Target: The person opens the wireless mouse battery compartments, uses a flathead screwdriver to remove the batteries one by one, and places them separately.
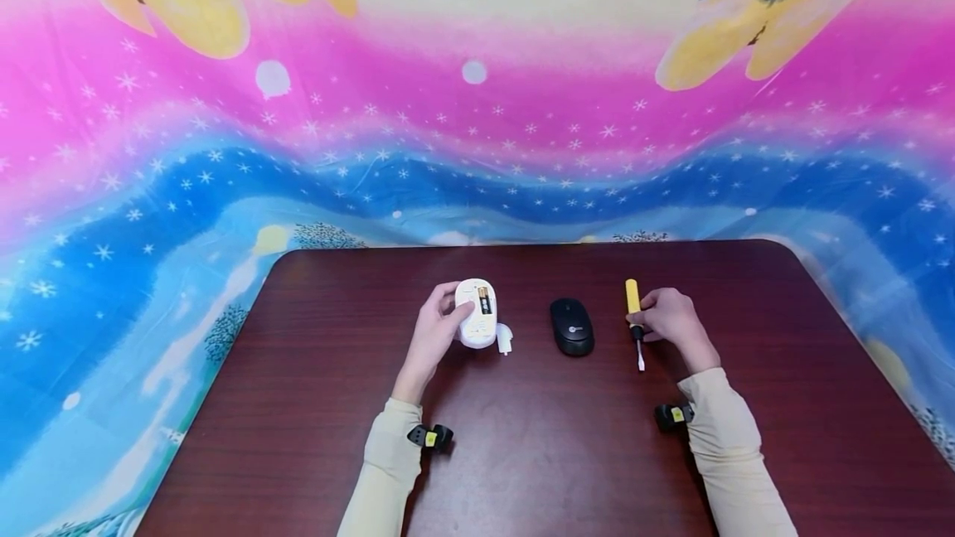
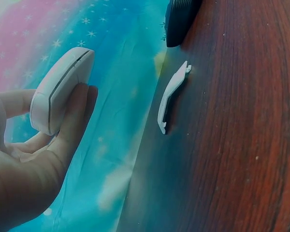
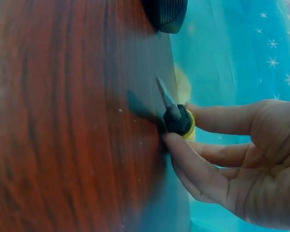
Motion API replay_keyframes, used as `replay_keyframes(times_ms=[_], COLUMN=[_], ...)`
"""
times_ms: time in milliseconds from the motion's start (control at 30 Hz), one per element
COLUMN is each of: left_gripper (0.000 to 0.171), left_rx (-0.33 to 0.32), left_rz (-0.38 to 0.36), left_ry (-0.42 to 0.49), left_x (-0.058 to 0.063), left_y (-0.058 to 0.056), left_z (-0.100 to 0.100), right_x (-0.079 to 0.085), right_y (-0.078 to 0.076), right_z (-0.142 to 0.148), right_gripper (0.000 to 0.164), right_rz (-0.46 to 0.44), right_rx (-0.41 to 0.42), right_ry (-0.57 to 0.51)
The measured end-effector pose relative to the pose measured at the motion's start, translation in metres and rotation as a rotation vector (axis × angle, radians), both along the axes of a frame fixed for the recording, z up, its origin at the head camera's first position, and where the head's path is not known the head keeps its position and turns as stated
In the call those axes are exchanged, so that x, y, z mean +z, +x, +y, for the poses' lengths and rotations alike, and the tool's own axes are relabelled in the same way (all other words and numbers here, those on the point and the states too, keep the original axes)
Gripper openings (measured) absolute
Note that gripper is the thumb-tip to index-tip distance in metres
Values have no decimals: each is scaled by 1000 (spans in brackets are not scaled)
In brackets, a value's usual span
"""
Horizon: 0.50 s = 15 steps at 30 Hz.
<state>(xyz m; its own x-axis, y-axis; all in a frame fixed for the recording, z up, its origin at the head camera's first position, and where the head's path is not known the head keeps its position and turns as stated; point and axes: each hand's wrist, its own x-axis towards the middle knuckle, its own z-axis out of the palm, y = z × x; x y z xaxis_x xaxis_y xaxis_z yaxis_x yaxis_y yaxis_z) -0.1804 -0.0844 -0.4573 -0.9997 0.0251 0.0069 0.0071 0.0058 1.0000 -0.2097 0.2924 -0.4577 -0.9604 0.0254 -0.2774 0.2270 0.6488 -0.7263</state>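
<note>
My left hand (image 1: 436, 328) grips a white computer mouse (image 1: 477, 334) by its sides, underside up, with batteries (image 1: 485, 298) showing in its open compartment. In the left wrist view the mouse (image 2: 63, 92) is held up between thumb and fingers. Its white battery cover (image 1: 504, 338) lies on the table just right of it. On the right, my right hand (image 1: 671, 321) pinches a screwdriver (image 1: 632, 297) with a yellow and black handle, its metal tip pointing toward me. The right wrist view shows the screwdriver's shaft (image 3: 167, 99) end-on, close over the table.
A black computer mouse (image 1: 572, 327) sits on the dark red wooden table (image 1: 537, 454) between the two hands. Behind the table hangs a pink and blue snowflake-printed cloth (image 1: 477, 147). Each sleeve has a small black camera strapped at the wrist.
</note>
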Motion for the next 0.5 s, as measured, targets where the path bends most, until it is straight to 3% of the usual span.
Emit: replay_keyframes(times_ms=[167, 333, 500], left_gripper=[40, 41, 41], left_rx=[-1, -6, -1], left_rz=[-2, -21, -34], left_ry=[4, 46, 48], left_x=[0, 0, 0], left_y=[0, 0, 0], left_z=[0, 0, 0], right_x=[5, 11, 17], right_y=[0, 2, 4], right_z=[-2, -6, -15], right_gripper=[34, 42, 39], right_rz=[32, 188, 323], right_rx=[25, -13, -45], right_ry=[81, 199, 196])
